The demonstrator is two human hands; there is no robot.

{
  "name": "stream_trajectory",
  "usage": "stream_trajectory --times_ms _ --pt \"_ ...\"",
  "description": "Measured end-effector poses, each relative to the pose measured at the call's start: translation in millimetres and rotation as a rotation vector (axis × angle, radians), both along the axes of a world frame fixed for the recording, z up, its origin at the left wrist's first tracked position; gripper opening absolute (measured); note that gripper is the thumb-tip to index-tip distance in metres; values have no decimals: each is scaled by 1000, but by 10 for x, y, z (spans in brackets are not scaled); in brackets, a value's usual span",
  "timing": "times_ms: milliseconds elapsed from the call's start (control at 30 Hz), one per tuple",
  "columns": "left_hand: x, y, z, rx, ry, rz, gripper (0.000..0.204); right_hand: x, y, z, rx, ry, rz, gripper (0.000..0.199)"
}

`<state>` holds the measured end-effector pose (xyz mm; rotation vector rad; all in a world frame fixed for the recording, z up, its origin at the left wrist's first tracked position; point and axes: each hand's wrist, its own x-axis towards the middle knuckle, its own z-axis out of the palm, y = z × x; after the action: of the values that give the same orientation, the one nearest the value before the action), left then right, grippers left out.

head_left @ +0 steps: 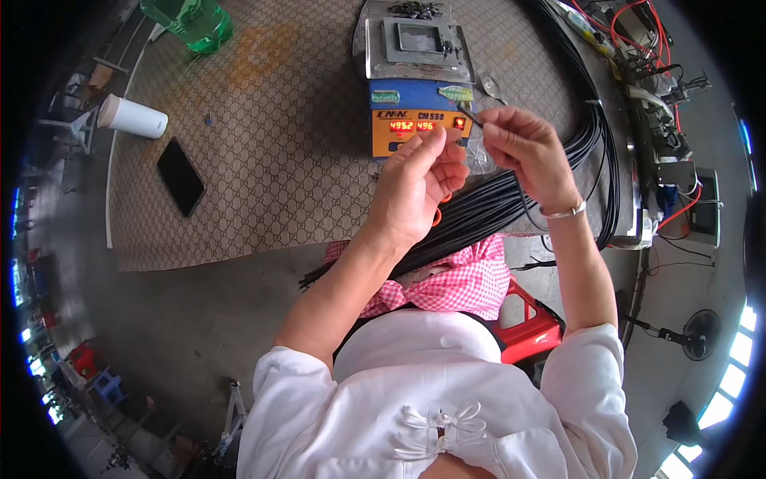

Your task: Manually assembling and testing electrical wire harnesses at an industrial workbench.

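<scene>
My right hand point(527, 152) is closed in a pinch on a black cable point(472, 116). The cable's short end points up and left from my fingertips, and its length hangs below the hand. My left hand point(419, 176) is just left of it, fingers curled and thumb near the fingertips; whatever they hold, if anything, is hidden. Both hands are in front of a blue and yellow solder pot point(383, 120) with a lit red display and a metal top. Orange handle loops point(437, 216) show beside my left hand, above a thick bundle of black cables point(487, 209).
On the patterned tablecloth point(271, 160) lie a dark phone point(181, 177), a white cup point(133, 116) on its side and a green bottle point(191, 24). Machinery with red tubes point(658, 40) stands at the right edge. A red stool point(531, 327) is beside me.
</scene>
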<state>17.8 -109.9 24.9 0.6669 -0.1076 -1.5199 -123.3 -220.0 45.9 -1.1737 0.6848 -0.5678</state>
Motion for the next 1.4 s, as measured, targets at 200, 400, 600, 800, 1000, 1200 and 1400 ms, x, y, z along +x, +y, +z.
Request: stream_trajectory --times_ms 200,400,600,800,1000,1200,1400 --pt "-1 172 -299 -7 33 -48 18 298 -357 164 -552 357 -76 15" --pt "12 267 -466 73 59 -35 18 652 -691 179 -1192 671 -144 17" --pt "53 287 -524 121 63 -27 19 853 -820 107 -1448 822 -107 15" --pt "76 293 -545 132 70 -19 20 934 -847 26 -1445 924 -59 16" --pt "86 287 -555 127 75 -20 19 957 -825 32 -1454 953 -66 17" --pt "79 290 -549 135 68 -22 19 932 -836 8 -1478 902 -69 16" --pt "82 311 -497 107 45 -36 18 753 -680 87 -1045 711 -88 12"
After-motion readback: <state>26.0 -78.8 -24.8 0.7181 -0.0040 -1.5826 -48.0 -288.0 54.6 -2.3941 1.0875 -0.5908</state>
